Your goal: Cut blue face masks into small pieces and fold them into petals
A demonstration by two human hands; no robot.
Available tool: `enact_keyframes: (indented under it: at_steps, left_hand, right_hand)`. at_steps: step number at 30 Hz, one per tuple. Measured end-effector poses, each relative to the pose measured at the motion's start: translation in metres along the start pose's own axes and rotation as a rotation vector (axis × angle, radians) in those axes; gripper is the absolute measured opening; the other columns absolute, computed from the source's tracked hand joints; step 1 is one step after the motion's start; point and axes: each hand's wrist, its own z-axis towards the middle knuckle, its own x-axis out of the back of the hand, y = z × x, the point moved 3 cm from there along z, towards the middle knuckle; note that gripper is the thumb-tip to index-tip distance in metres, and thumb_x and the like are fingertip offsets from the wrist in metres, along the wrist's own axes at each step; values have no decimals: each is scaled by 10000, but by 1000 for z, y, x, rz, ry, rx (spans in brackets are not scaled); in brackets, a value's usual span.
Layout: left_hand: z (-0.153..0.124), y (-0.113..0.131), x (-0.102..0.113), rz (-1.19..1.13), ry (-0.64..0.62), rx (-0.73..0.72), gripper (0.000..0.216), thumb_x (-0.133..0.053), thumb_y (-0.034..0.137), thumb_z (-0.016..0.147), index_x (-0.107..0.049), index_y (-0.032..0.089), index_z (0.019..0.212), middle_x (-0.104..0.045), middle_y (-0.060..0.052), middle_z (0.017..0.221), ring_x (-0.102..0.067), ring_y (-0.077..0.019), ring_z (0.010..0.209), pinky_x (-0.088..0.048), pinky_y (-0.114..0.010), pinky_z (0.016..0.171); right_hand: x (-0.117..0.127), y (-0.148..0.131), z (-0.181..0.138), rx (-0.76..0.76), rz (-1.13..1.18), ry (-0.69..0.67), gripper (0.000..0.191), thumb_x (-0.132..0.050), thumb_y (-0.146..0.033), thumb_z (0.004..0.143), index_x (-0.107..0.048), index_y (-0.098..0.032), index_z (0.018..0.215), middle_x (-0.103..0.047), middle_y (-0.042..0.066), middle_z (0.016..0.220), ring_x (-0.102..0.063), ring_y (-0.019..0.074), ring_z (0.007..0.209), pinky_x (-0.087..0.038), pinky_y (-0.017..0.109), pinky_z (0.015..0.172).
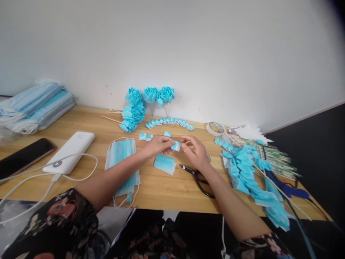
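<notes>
Wooden counter [157,192], far edge against a pale wall. Far left: stack of pleated face masks [43,104] with white ear loops. Nearer, a dark smartphone [25,156]; to its right a white power bank [74,147] with a white cable [56,177] plugged in. Next, loose blue masks [122,153], partly under the left forearm. Behind them, a clump of blue fabric flowers [133,111] lies with its sticks pointing left; two more flowers [165,95] stand against the wall, a curved row of folded petals [169,123] in front.

Centre: left hand [162,144] clamped by its fingertips on a small folded blue piece [176,145], raised above the counter. Below it lies a flat blue rectangle [165,162]. Black scissors [191,170] to the right, handles partly behind the right forearm. Right hand [196,153] at the piece's right edge, fingers curled; cannot tell whether they grip it.

Right: tape roll [222,128] at the far side, heaped blue petal strips [242,171] nearer.
</notes>
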Motion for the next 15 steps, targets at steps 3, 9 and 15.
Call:
enact_keyframes:
  at_steps: [3, 9, 15]
  left_hand:
    - [0, 2, -2, 79, 1, -43, 259, -654, 365, 755, -620, 143, 627, -580, 6, 537, -526, -96, 507, -421, -211, 527]
    - [-1, 2, -6, 113, -5, -82, 389, -597, 516, 777, -574, 150, 646, -563, 5, 575, -518, -103, 540, -422, -223, 534]
    - [-3, 2, -11, 186, -52, -144, 366, -661, 492, 720, -539, 154, 654, -507, 23, 610, -459, -90, 573, -376, -214, 532]
  right_hand:
    - [-4, 4, -1, -89, 85, -81, 305, -580, -268, 880, -621, -254, 1182, -682, 31, 937, -651, 166, 800, -542, 315, 752]
    - [-8, 6, -1, -149, 222, -89, 339, -593, -239, 848, -625, -245, 1185, -647, -2, 825, -633, 146, 766, -532, 295, 760]
    - [-7, 14, -2, -231, 344, -6, 338, -617, -286, 841, -626, -242, 1176, -618, -2, 827, -607, 140, 756, -512, 279, 733]
